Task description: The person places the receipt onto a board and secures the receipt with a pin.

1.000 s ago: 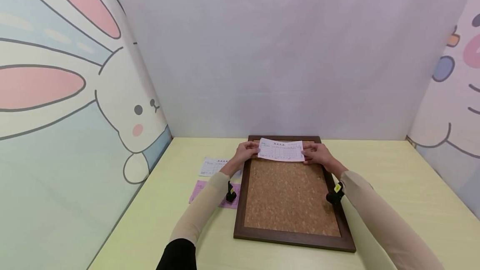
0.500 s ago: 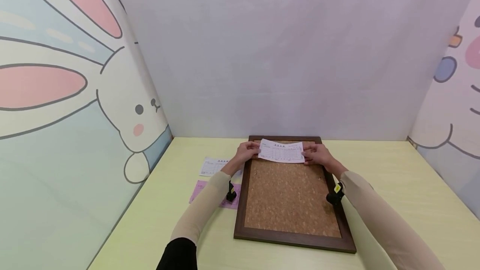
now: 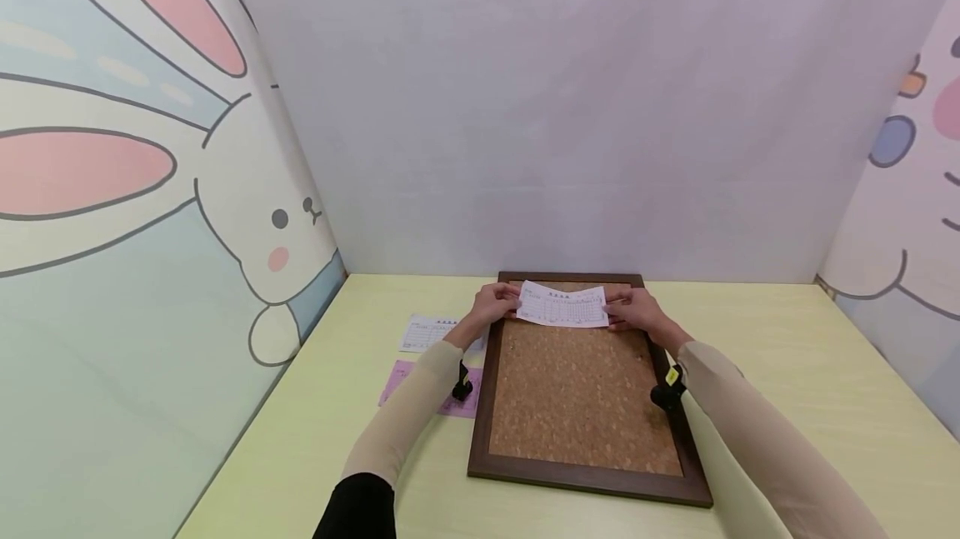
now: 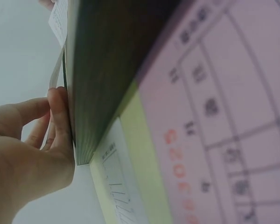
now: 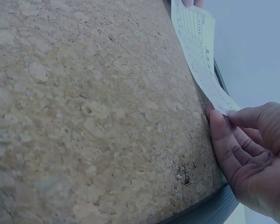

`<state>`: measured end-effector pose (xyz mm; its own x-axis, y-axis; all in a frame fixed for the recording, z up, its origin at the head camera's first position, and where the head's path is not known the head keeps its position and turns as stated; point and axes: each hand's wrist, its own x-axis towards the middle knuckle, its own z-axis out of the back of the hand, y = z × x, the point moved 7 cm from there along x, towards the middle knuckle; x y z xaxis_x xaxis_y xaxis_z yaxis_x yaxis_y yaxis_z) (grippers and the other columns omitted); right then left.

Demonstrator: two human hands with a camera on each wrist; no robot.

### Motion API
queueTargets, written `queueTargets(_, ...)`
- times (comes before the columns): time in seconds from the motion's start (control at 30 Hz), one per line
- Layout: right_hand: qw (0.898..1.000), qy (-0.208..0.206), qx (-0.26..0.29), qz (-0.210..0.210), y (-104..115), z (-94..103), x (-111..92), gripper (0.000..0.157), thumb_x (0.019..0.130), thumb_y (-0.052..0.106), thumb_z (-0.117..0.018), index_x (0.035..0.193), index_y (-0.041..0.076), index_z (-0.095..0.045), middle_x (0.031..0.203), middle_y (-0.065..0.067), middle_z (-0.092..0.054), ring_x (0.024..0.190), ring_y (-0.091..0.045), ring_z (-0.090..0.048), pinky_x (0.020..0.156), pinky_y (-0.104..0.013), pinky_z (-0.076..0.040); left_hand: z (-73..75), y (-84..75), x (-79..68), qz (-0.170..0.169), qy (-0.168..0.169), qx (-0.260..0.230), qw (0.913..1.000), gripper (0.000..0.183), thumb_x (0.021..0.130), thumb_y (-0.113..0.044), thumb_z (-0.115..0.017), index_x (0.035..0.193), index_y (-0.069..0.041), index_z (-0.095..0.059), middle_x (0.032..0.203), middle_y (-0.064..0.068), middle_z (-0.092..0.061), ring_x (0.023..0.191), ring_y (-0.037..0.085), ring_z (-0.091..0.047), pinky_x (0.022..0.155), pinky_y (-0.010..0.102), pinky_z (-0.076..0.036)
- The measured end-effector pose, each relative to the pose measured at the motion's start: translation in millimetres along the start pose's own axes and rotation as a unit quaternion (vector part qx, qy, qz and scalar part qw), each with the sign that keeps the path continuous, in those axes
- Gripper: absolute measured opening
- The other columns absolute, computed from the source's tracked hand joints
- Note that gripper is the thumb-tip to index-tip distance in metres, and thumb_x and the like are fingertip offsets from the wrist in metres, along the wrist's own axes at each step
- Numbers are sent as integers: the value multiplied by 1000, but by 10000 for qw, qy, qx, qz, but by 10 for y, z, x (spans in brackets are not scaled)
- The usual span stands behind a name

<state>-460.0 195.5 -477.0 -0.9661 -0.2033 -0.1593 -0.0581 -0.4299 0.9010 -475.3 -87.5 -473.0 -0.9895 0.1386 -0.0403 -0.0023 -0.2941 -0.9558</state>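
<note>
A white printed form [image 3: 561, 306] with a ruled table is stretched between both hands over the far end of a cork board [image 3: 585, 397] with a dark brown wooden frame. My left hand [image 3: 493, 304] pinches the paper's left edge between thumb and fingers, close above the frame's left side. At the right edge, my right hand [image 3: 637, 308] pinches the form the same way, its fingers low over the cork in the right wrist view. The sheet sags slightly in the middle and its upper edge curves. Small dark marks [image 5: 184, 175] show on the cork near the right hand.
Left of the board, another white form [image 3: 423, 332] and a pink form [image 3: 397, 376] lie on the pale yellow table [image 3: 300, 456], both partly covered by the left arm. A pale wall [image 3: 570, 106] rises behind the table, with cartoon-printed panels at both sides.
The white form has sunk very slightly toward the board and its upper edge bows more. Both hands keep their grip and stay almost in place.
</note>
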Motion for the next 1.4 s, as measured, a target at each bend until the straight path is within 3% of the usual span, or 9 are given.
queueTargets(0.43, 10000, -67, 1, 19, 10, 10, -38, 43, 103, 9, -58, 136, -17, -51, 113, -27, -70, 75, -9, -67, 69, -26, -62, -16, 2, 14, -72, 0, 377, 9993, 34, 95, -3, -68, 129, 1, -62, 113, 20, -71, 73, 9, -62, 69, 23, -59)
queueTargets(0.7, 9999, -89, 62, 27, -8, 15, -32, 41, 103, 9, -57, 135, -16, -51, 112, -27, -70, 76, -9, -68, 70, -25, -62, -21, -49, 3, -272, 100, 509, 9983, 38, 96, -3, -66, 133, -2, -61, 110, 21, -72, 75, 12, -64, 68, 23, -59)
queueTargets(0.97, 9998, -86, 182, 33, -4, 19, -35, 42, 103, 9, -57, 136, -18, -50, 110, -26, -70, 76, -8, -67, 70, -25, -62, -34, -47, 16, -208, 224, 570, 9979, 27, 96, -6, -68, 123, 1, -68, 109, 17, -71, 75, 9, -63, 71, 23, -60)
queueTargets(1.4, 9996, -47, 271, -1, -9, 47, -85, 41, 103, 8, -57, 136, -17, -51, 95, -14, -74, 72, -7, -68, 69, -25, -62, -56, -72, 8, -180, 447, 1040, 9934, 32, 92, -7, -74, 122, 1, -68, 95, 7, -66, 70, 7, -61, 67, 21, -57)
